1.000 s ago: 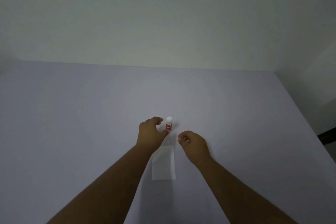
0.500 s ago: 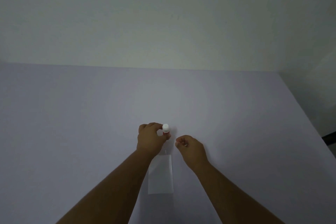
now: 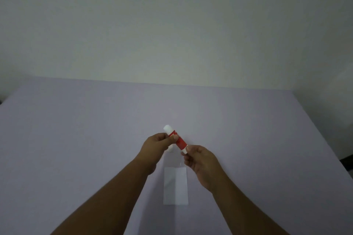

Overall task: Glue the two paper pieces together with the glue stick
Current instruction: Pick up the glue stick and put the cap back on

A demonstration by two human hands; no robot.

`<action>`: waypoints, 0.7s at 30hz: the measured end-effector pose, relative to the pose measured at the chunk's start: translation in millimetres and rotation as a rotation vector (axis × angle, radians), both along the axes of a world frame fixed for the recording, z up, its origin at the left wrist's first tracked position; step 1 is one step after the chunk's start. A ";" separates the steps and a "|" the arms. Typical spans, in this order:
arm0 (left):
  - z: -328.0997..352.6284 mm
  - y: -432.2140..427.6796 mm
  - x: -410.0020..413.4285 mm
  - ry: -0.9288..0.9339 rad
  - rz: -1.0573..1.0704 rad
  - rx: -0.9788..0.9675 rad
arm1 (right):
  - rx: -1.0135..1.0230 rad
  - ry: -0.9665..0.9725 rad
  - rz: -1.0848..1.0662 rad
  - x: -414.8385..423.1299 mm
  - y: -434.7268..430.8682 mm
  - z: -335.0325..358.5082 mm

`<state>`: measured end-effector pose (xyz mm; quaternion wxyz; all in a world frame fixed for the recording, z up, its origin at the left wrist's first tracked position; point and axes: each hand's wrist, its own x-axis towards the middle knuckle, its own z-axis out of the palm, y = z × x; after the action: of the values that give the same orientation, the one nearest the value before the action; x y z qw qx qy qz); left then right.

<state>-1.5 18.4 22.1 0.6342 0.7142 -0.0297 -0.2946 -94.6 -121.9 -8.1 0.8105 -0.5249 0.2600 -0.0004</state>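
Red glue stick (image 3: 178, 140) held tilted above the lilac table (image 3: 76, 139), between both hands.

Left hand (image 3: 159, 144) pinches its far white-capped end with thumb and fingers; right hand (image 3: 198, 158) pinches the near white base. White paper (image 3: 175, 186) lies flat just nearer, between the forearms.

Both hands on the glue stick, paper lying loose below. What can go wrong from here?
1. The glue stick is held in the air over the paper; if the white cap pops off hard, it may drop or roll.
2. Neither the left hand nor the right hand pins the paper, so it may slide.
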 end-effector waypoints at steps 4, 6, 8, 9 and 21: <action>7.4 9.4 -9.6 -0.005 0.012 -0.010 | -0.319 0.005 0.042 -9.2 11.3 11.9; 11.7 13.8 -12.4 -0.017 0.021 -0.015 | -0.159 0.007 0.049 -12.3 14.1 20.7; 16.2 17.9 -14.0 -0.030 0.025 -0.022 | 0.076 0.013 0.033 -15.2 16.0 28.4; 18.5 19.6 -14.9 -0.033 0.022 -0.026 | 0.109 0.012 0.024 -16.1 16.2 30.0; 34.4 28.4 -19.1 -0.055 0.012 -0.035 | 0.188 0.004 0.027 -19.5 29.6 38.5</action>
<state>-20.6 46.8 56.5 0.6472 0.7111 -0.0482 -0.2704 -114.1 -92.4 30.4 0.8554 -0.4501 0.2537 0.0358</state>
